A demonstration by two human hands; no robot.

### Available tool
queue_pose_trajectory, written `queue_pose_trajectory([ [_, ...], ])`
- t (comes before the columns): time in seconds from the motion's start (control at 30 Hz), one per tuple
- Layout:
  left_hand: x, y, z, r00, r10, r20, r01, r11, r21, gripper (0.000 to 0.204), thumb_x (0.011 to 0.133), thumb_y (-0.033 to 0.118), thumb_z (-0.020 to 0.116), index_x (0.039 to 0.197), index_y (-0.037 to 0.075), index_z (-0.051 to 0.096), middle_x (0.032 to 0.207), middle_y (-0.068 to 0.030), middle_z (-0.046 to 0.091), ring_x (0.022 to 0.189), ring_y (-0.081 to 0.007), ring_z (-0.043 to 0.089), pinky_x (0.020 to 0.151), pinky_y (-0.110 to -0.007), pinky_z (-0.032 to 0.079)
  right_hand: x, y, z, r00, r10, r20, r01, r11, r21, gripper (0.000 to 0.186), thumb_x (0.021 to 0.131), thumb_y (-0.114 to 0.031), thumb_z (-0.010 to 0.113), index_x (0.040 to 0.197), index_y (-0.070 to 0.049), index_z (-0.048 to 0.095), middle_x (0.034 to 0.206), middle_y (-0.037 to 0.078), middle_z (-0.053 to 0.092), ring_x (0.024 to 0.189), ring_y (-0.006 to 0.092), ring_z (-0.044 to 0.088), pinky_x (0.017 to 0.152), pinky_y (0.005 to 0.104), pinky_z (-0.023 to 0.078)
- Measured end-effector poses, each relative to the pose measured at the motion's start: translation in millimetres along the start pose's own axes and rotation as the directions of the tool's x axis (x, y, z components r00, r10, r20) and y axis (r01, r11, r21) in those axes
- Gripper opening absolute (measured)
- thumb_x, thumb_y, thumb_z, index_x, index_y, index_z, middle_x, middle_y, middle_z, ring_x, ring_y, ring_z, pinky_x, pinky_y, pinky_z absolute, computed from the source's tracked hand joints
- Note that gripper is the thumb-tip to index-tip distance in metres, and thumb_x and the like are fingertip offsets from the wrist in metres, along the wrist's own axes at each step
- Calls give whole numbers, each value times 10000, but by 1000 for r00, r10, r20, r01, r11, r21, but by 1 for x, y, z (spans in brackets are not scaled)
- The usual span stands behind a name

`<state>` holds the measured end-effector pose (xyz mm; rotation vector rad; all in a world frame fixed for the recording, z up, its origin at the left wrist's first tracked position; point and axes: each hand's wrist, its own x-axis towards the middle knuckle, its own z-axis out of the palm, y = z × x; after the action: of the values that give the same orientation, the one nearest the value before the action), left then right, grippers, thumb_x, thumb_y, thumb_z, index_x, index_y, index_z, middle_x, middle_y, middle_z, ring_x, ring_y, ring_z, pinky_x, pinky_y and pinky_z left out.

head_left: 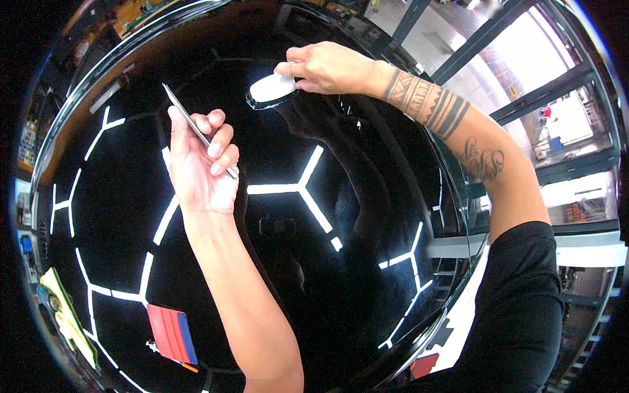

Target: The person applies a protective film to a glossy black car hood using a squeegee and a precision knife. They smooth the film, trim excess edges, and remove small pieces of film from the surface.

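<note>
My left hand [204, 154] is turned palm up over a glossy black curved panel [288, 262]. Its fingers are closed round a slim silver pen-style knife [190, 122], whose pointed end sticks out up and to the left. Farther off, my right hand [321, 67] grips a smooth white oval piece [272, 88] by its right end. That piece is low against the panel, with a dark rim along its near edge; I cannot tell exactly what it is. The thumb and fingertips are partly hidden behind it.
A red squeegee [169, 333] with a blue edge lies at the lower left, beside a small orange-tipped tool [189, 368]. A yellow-green cloth [69, 321] is at the far left. Bright hexagonal light lines reflect across the panel. Windows with dark frames stand at the right.
</note>
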<state>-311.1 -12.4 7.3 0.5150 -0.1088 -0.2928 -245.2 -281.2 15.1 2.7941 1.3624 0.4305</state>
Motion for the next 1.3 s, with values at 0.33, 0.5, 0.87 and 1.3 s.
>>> queue_pose_trajectory([
  [0.33,1,0,-3,999,-47,26,47,999,-2,464,1046,383,427,830,-12,536,878,-83,461,578,-77,371,362,-164,352,8,2,1,999,-27,-19,26,999,-42,257,852,-150,627,1095,-75,589,835,129,579,745,339,637,649,444,522],
  [0.5,1,-5,0,998,-62,27,62,998,3,463,1047,395,420,843,-4,538,864,-78,464,578,-76,372,364,-164,354,3,-7,22,916,193,-352,-126,970,206,202,841,-133,618,1032,-68,635,832,141,639,735,348,660,664,443,545],
  [0.87,0,-15,3,998,-65,-24,65,997,34,445,1049,382,422,851,5,552,885,-98,501,590,-80,400,387,-168,352,-4,-50,37,567,814,-128,-563,496,662,169,787,-173,722,853,-19,748,769,186,698,704,317,696,707,382,541],
  [1.3,-2,-19,7,996,-16,-88,24,996,91,419,1047,376,430,857,26,562,893,-103,534,580,-80,406,388,-162,345,-2,-44,42,608,786,-115,-612,556,562,163,805,-165,616,820,-22,692,768,190,679,739,367,670,706,432,524],
])
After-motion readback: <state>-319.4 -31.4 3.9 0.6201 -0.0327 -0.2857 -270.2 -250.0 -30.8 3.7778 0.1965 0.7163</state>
